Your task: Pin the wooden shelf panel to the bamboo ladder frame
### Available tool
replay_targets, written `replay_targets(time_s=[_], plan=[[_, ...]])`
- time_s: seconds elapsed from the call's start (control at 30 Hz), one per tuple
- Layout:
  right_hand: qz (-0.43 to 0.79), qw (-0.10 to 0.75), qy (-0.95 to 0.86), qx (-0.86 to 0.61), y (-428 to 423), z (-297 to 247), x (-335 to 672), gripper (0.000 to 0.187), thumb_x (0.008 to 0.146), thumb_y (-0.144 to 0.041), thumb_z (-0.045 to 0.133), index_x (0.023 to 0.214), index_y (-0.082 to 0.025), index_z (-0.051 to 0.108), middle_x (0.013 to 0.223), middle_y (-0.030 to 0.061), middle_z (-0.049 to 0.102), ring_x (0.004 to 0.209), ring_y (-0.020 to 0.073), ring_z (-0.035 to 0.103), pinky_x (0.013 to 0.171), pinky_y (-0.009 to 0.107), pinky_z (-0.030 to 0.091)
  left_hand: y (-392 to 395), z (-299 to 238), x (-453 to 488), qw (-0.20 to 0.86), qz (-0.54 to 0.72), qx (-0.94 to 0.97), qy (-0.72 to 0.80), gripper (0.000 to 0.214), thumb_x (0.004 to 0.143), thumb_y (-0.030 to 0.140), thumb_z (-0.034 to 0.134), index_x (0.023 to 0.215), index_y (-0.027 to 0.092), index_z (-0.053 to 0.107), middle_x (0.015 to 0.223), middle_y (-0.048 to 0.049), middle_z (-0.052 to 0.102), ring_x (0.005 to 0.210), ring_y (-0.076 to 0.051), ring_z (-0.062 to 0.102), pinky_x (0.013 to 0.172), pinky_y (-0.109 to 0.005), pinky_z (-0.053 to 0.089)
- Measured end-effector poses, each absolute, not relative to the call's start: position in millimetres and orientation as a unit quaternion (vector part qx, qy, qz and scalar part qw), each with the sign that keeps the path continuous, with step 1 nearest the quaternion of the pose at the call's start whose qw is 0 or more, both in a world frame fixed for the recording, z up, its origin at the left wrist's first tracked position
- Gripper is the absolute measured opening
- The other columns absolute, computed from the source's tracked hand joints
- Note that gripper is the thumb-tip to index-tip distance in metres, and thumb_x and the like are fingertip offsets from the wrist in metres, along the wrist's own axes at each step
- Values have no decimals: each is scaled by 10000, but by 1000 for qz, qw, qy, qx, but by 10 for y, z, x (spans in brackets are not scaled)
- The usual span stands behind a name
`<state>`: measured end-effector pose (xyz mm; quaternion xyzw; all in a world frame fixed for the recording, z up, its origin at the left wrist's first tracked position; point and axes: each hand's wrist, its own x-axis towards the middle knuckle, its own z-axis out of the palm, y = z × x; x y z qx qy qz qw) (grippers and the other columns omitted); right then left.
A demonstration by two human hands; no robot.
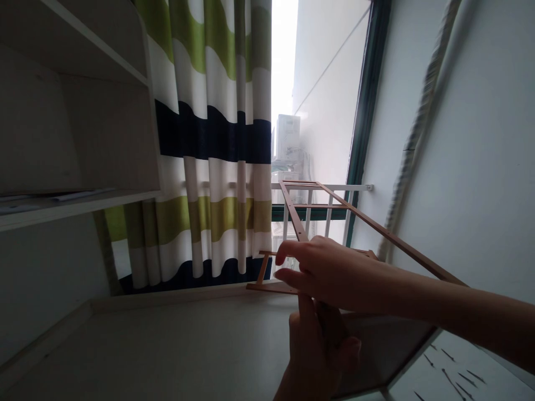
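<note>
A narrow brown wooden frame [381, 227] with long side rails and small holes in one rail slants from the window toward me. My left hand [311, 348] comes up from below, closed around the near part of the frame's left rail, its thumb on the right side. Just above it, my right hand [317, 270] reaches in from the right and lies across the same rail. Its thumb and index finger are curled with a gap between their tips, and nothing shows in that gap. Its other fingers are hidden. A lower wooden crosspiece [271, 288] shows left of the hands.
Left stands a white shelf unit [121, 196] with papers on it. A striped curtain [217, 133] hangs beside the window. White railing bars [308, 214] cross the window's lower part. A wrapped pipe [412, 145] runs down the right wall. A pale surface [167, 345] spreads below.
</note>
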<state>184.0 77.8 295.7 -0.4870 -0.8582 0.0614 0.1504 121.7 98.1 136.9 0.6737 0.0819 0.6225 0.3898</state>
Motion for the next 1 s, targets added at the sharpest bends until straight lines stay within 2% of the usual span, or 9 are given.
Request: replay_targets(time_s=[0.13,0.2,0.27,0.33,0.5,0.6,0.73,0.87,1.0], plan=[[115,148,-851,-490,766,2972,1880,203,901,-339,451,997,-197,559,748,9,580,564,89,543,444,160,395,1003,1343,1224,369,640,671,69,518,791,525,505,1149,171,384,478,37,496,348,-90,368,341,-192,282],[77,132,-888,-433,749,3018,1964,186,918,-285,420,958,-196,579,817,11,587,618,81,548,505,175,423,1004,1363,1220,345,657,666,77,447,791,519,506,1076,188,411,475,48,458,355,-84,341,332,-185,262],[15,102,-930,-352,731,3076,2071,204,917,-199,412,991,-206,602,1055,22,561,768,78,561,618,188,450,1001,1385,1216,316,674,663,86,427,791,512,509,1058,193,414,496,45,445,375,-86,350,333,-180,265],[-27,57,-954,-294,717,3136,2170,268,898,-132,435,1092,-234,589,1305,-1,415,983,85,526,763,194,452,1007,1374,1217,293,688,659,83,460,801,508,498,1115,190,389,535,32,466,400,-91,382,344,-175,290],[-99,-47,-963,-247,714,3281,2250,394,865,-99,504,1231,-243,498,1382,-68,340,1256,78,302,1016,227,324,1067,1163,1247,283,703,647,85,607,826,502,471,1317,223,250,580,29,475,396,-81,363,341,-167,287],[-98,-102,-966,-215,750,3376,2203,382,863,-147,537,1235,-222,500,1382,-35,346,1272,98,283,1021,245,320,1067,1079,1269,314,708,628,78,670,807,499,508,1349,253,200,727,-12,522,475,-87,428,401,-172,358],[-97,-145,-967,-185,836,3461,2111,361,825,-186,605,1182,-184,552,1355,32,390,1201,168,394,950,283,388,1001,1130,1299,363,709,597,94,658,774,549,523,1282,192,308,786,-46,529,530,-108,484,477,-206,436],[-126,-139,-970,-157,898,3469,2054,330,791,-188,648,1115,-167,589,1203,64,534,1095,167,485,887,282,424,1013,1178,1321,310,734,600,67,582,843,484,458,1336,271,233,702,-2,501,484,-90,426,429,-176,383],[-209,-137,-961,-117,913,3439,2040,240,808,-239,633,1041,-183,616,1175,40,546,1087,170,480,862,293,438,1028,1159,1311,273,743,607,72,593,792,529,515,1279,223,366,700,-11,505,452,-82,382,411,-190,372]])
